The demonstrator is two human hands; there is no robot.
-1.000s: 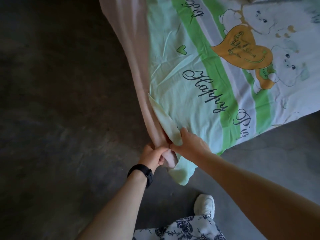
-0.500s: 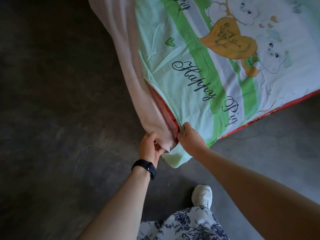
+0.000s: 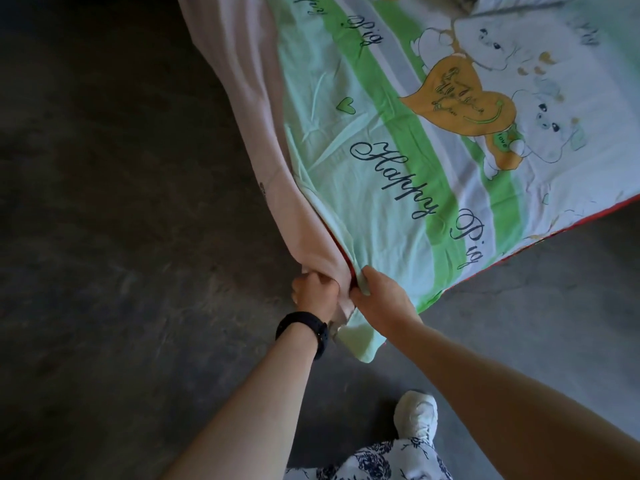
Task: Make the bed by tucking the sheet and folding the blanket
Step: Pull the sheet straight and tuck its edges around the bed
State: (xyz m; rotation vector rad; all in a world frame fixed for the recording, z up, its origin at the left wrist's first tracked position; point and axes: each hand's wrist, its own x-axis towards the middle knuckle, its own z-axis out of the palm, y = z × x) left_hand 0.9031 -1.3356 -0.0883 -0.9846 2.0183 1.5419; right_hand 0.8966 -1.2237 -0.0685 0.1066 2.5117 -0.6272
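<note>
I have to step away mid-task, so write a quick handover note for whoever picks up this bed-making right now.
Left hand: fist closed on the gathered pale pink cloth at the corner nearest the person.
Right hand: fingers pinching the corner of the green-striped "Happy Pig" cartoon sheet.
A thin red edge shows beneath the sheet's near side. The corner tail hangs loose below both hands, above the grey concrete floor.
Done: sheet spread fairly flat on top.
Left: tuck this corner; blanket folding apparently not started.
</note>
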